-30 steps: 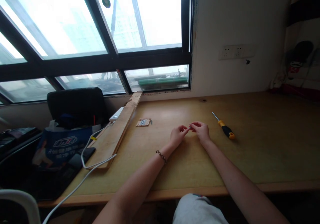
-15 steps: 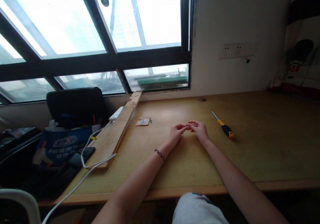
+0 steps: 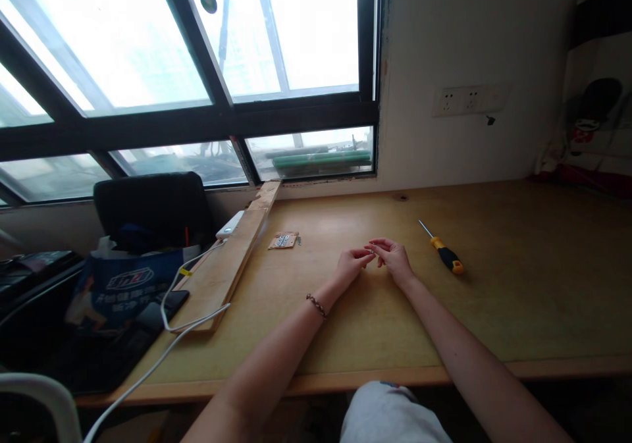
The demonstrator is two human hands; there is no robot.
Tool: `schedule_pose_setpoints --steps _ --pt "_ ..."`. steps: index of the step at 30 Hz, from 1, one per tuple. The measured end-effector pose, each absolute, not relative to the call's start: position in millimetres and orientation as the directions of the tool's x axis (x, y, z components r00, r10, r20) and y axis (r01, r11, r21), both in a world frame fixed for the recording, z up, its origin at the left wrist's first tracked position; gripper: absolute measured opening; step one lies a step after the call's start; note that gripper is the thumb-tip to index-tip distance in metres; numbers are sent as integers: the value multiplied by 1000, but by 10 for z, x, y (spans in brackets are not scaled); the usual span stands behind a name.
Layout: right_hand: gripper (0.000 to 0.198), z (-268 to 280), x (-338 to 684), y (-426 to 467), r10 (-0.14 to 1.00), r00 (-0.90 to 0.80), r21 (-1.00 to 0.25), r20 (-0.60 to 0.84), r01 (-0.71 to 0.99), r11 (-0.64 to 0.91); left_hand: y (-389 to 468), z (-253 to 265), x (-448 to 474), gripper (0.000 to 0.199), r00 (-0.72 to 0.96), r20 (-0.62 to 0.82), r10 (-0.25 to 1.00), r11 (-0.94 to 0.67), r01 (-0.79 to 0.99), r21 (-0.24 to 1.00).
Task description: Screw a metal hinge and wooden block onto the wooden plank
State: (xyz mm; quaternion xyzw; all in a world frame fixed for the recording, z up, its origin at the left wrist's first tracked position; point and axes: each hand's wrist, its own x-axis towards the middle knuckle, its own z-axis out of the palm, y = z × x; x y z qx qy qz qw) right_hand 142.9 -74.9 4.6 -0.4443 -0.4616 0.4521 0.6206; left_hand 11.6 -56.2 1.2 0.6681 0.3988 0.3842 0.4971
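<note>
Over the middle of the wooden table (image 3: 316, 338), my left hand (image 3: 352, 264) and my right hand (image 3: 392, 257) meet at the fingertips. Both are closed in a pinch around something tiny, with a small metallic glint between them; its kind is too small to make out. To the right of my hands lies a screwdriver (image 3: 447, 255) with a yellow and dark blue handle, its shaft pointing away from me. On the left, a small wooden piece with a metal hinge (image 3: 283, 240) on it rests on the table, and small screws (image 3: 299, 239) lie beside it.
A long wooden board (image 3: 232, 265) runs along the table's left side, with a white cable (image 3: 168, 311) across its near end. Beyond it are a black chair (image 3: 153, 206) and a blue bag (image 3: 128, 285). Wall sockets (image 3: 460, 101) sit above the table.
My fingertips have shifted slightly against each other around the tiny thing, the left fingers moving a little to the right. The screwdriver and hinge stay put.
</note>
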Motion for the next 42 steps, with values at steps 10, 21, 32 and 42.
schedule_pose_setpoints --steps 10,21,32,42 --pt "43 -20 1451 -741 980 188 -997 62 -24 68 -606 32 128 42 235 151 960 -193 166 967" --pt "42 -31 1485 -702 956 282 -996 85 44 75 -590 -55 138 42 336 195 921 -327 400 856" --pt "24 -15 2242 -681 804 526 -572 277 763 -302 -226 96 -447 32 -95 306 947 -86 844 529" --pt "28 -15 2214 -713 812 526 -384 252 825 -415 150 27 -1169 36 -471 209 857 356 835 421"
